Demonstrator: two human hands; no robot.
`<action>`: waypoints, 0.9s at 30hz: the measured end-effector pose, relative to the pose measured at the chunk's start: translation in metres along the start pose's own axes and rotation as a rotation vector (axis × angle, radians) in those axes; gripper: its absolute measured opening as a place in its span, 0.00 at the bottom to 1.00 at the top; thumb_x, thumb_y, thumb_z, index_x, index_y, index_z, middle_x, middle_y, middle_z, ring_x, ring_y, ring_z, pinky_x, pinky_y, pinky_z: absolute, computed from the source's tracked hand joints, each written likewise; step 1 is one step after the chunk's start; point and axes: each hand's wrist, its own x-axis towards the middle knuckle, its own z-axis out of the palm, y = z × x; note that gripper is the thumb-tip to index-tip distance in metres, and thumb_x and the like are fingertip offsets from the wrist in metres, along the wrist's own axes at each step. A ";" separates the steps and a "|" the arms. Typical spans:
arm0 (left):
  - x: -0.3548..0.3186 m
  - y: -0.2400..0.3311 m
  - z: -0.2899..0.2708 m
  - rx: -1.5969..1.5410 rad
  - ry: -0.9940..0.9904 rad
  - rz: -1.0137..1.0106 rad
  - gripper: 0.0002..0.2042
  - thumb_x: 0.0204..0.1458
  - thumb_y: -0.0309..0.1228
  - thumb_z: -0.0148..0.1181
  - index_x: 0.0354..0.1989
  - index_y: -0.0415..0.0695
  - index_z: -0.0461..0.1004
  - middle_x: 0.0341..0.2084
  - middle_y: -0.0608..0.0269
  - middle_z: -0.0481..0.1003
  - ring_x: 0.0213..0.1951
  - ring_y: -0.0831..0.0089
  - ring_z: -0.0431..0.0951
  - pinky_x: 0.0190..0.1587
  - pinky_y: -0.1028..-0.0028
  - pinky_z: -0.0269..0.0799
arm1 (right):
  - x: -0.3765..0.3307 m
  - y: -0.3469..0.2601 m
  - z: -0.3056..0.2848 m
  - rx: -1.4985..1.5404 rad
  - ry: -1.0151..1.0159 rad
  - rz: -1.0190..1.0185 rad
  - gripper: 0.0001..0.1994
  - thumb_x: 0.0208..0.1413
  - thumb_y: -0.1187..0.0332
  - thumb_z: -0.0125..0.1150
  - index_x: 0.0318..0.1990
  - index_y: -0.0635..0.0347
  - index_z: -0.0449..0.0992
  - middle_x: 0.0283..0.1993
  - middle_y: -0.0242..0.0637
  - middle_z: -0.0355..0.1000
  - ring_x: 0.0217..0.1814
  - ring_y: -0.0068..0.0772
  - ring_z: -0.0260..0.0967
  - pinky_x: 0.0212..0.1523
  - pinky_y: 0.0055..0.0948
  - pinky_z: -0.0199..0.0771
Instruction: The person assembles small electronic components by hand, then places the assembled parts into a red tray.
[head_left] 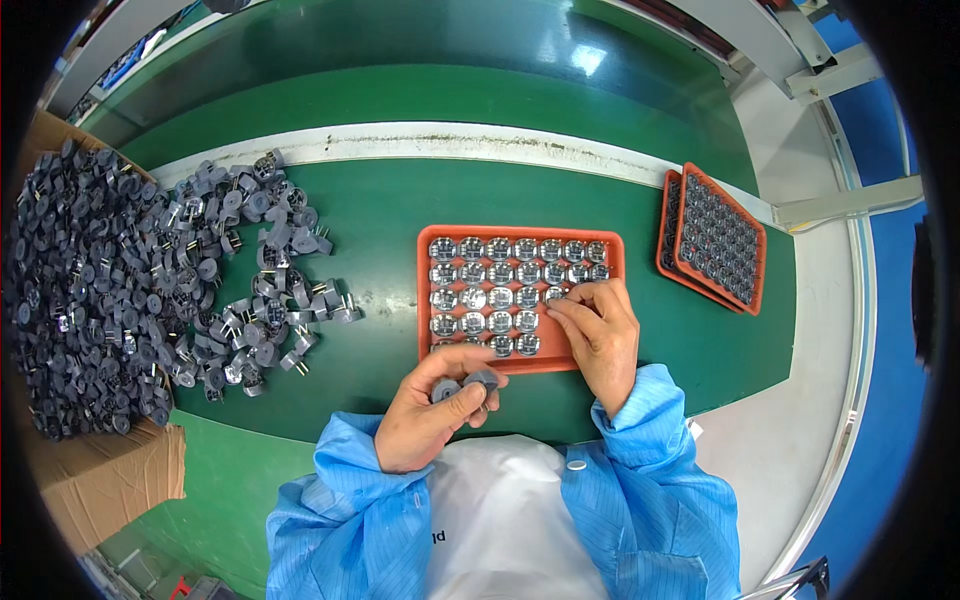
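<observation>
An orange-red tray (423, 290) lies in front of me, with rows of round grey parts (499, 273) standing in it, their shiny undersides facing up. Over the tray's right half, my right hand (603, 328) pinches one such part (555, 293) between thumb and forefinger, at the end of the third row. My left hand (440, 405) is closed around a few loose grey round parts (483, 380) by the tray's near left corner. How many it holds is partly hidden by the fingers. The lower right of the tray shows bare orange floor.
A large heap of grey round parts with metal pins (90, 290) fills a cardboard box (115, 485) on the left and spreads onto the green table (370, 380). Two stacked orange trays (757, 275) of parts stand at the right. A white ledge (440, 138) runs along the back.
</observation>
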 end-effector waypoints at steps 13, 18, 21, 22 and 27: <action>0.005 -0.016 -0.018 -0.137 -0.139 0.017 0.19 0.64 0.31 0.70 0.61 0.43 0.74 0.47 0.56 0.79 0.40 0.75 0.79 0.45 0.74 0.77 | 0.002 -0.063 -0.035 0.458 -0.178 -0.084 0.15 0.44 0.77 0.79 0.42 0.64 0.86 0.39 0.40 0.78 0.40 0.43 0.75 0.41 0.39 0.76; 0.004 -0.019 -0.019 0.213 -0.081 0.110 0.22 0.57 0.27 0.76 0.59 0.42 0.76 0.46 0.62 0.80 0.41 0.78 0.79 0.46 0.75 0.77 | -0.012 -0.070 -0.015 0.564 -0.177 -0.081 0.13 0.45 0.79 0.78 0.40 0.65 0.85 0.38 0.40 0.77 0.39 0.40 0.74 0.39 0.36 0.76; 0.002 -0.011 -0.003 0.495 0.014 0.266 0.24 0.54 0.24 0.78 0.58 0.41 0.77 0.46 0.63 0.80 0.42 0.79 0.80 0.46 0.77 0.76 | -0.014 -0.067 -0.011 0.618 -0.163 -0.024 0.11 0.46 0.80 0.78 0.39 0.66 0.84 0.39 0.40 0.77 0.39 0.39 0.74 0.38 0.34 0.75; 0.001 -0.012 -0.003 0.495 0.015 0.267 0.24 0.54 0.24 0.78 0.58 0.41 0.77 0.46 0.63 0.80 0.42 0.79 0.80 0.46 0.77 0.76 | -0.014 -0.067 -0.011 0.639 -0.175 0.003 0.11 0.47 0.80 0.78 0.38 0.66 0.84 0.39 0.40 0.77 0.39 0.39 0.74 0.39 0.34 0.75; 0.005 -0.011 -0.007 0.812 0.028 0.679 0.19 0.56 0.22 0.75 0.56 0.40 0.79 0.46 0.60 0.80 0.42 0.76 0.81 0.44 0.74 0.79 | -0.013 -0.066 -0.015 0.651 -0.210 0.037 0.10 0.48 0.79 0.78 0.39 0.66 0.85 0.39 0.40 0.78 0.39 0.38 0.75 0.39 0.33 0.75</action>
